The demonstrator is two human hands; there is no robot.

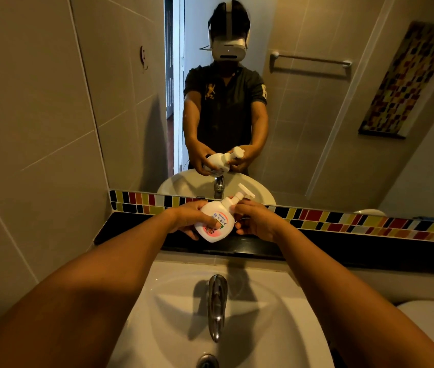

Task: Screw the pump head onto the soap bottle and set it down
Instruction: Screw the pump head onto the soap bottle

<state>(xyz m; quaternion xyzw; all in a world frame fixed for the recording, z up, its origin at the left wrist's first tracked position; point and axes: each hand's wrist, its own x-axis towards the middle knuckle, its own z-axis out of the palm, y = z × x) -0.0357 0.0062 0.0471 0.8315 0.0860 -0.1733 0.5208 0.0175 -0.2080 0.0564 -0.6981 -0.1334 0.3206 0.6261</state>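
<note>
A white soap bottle (217,224) with a pink label is held tilted above the black ledge, its top leaning to the right and away from me. My left hand (189,217) wraps around the bottle's body. The white pump head (242,193) sits on the bottle's neck, nozzle pointing up and right. My right hand (254,217) has its fingers at the collar below the pump head. The mirror repeats both hands and the bottle.
A black ledge (343,241) runs along the wall under a strip of coloured tiles (370,221). Below lies a white sink (173,314) with a chrome tap (217,301) and drain (206,361). A large mirror (303,115) fills the wall ahead. A white toilet edge (433,314) shows at the right.
</note>
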